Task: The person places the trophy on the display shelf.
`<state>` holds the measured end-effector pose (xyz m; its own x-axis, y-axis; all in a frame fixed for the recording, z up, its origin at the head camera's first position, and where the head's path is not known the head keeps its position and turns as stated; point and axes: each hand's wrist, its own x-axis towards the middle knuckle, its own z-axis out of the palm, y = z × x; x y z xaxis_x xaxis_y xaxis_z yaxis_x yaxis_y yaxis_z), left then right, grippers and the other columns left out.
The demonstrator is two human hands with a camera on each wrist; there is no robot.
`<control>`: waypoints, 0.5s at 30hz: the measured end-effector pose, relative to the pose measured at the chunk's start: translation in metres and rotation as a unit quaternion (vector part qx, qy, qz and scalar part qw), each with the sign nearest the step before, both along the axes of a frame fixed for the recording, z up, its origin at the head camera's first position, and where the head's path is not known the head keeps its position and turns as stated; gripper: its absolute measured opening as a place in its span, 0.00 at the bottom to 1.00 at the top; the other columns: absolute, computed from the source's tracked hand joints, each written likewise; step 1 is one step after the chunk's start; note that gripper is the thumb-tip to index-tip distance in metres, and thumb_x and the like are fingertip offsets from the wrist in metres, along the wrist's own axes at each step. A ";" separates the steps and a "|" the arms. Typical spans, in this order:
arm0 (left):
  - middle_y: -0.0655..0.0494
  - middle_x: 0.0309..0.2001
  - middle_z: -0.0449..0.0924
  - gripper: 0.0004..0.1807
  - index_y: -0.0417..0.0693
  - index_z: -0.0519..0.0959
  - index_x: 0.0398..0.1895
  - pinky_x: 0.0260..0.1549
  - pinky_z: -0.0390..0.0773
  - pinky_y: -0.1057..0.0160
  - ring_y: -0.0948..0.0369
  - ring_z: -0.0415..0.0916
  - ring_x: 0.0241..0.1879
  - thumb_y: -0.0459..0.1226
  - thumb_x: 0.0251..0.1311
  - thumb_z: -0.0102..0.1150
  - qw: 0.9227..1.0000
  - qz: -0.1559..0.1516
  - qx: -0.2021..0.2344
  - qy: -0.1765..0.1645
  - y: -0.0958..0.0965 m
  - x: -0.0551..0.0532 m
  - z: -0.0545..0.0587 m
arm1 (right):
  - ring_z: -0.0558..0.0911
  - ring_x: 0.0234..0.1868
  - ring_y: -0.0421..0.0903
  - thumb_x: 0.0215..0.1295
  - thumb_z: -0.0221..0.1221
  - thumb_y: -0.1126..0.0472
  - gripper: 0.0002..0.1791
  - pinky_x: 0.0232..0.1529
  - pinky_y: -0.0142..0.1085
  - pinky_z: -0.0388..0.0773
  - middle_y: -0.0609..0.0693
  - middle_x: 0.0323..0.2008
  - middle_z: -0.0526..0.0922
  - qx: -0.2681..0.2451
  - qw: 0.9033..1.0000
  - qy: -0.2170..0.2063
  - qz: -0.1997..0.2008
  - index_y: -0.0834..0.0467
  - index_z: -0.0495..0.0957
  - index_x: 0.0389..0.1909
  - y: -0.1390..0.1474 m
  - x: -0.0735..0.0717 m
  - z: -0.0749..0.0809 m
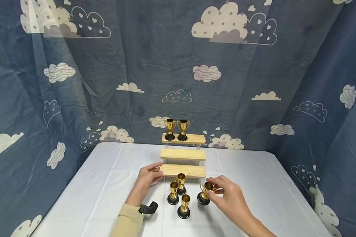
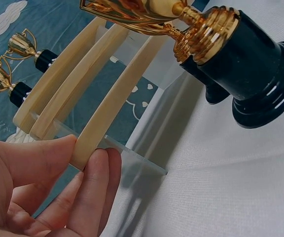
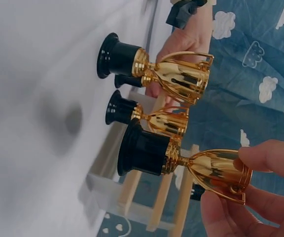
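Observation:
A small gold trophy cup on a black base (image 3: 147, 150) is pinched near its rim by my right hand (image 1: 232, 197), to the right of the other cups. In the right wrist view its shadow lies apart from the base. My left hand (image 1: 146, 179) grips the left end of the lowest wooden step (image 2: 113, 101) of a three-step stand, thumb above and fingers below. Three more trophies, the left one (image 1: 173, 193), the back one (image 1: 181, 183) and the front one (image 1: 184, 206), stand before the stand. Two trophies (image 1: 170, 129) are side by side on the top step (image 1: 194, 138).
The middle step (image 1: 182, 153) bears no cup. Clear side supports (image 2: 139, 154) carry the steps. A white cloth (image 1: 106, 187) covers the table. Behind and at both sides hangs a blue cloud-patterned curtain (image 1: 166, 59). A black strapped device (image 1: 148, 208) sits at my left wrist.

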<state>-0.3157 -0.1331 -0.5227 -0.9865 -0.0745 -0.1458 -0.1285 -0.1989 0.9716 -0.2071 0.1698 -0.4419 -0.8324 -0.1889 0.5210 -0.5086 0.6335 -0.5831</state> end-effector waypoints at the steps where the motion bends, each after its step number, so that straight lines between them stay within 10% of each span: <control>1: 0.43 0.43 0.80 0.24 0.37 0.81 0.59 0.44 0.87 0.59 0.58 0.84 0.37 0.23 0.56 0.66 1.000 0.000 0.000 0.000 0.000 0.000 0.001 | 0.82 0.34 0.38 0.46 0.76 0.71 0.22 0.33 0.33 0.87 0.38 0.35 0.82 -0.002 1.000 0.007 0.004 0.53 0.87 0.44 0.000 -0.001 0.001; 15: 0.43 0.43 0.81 0.25 0.36 0.80 0.60 0.44 0.87 0.59 0.59 0.84 0.36 0.23 0.57 0.66 1.000 0.000 0.002 0.004 0.000 0.000 0.001 | 0.83 0.36 0.39 0.51 0.75 0.67 0.20 0.36 0.32 0.87 0.40 0.37 0.82 0.023 1.000 -0.014 -0.003 0.57 0.86 0.47 0.005 -0.010 0.014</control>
<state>-0.3157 -0.1332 -0.5214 -0.9876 -0.0748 -0.1380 -0.1204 -0.2033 0.9717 -0.2169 0.1746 -0.4282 -0.8478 -0.2063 0.4886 -0.4884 0.6626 -0.5678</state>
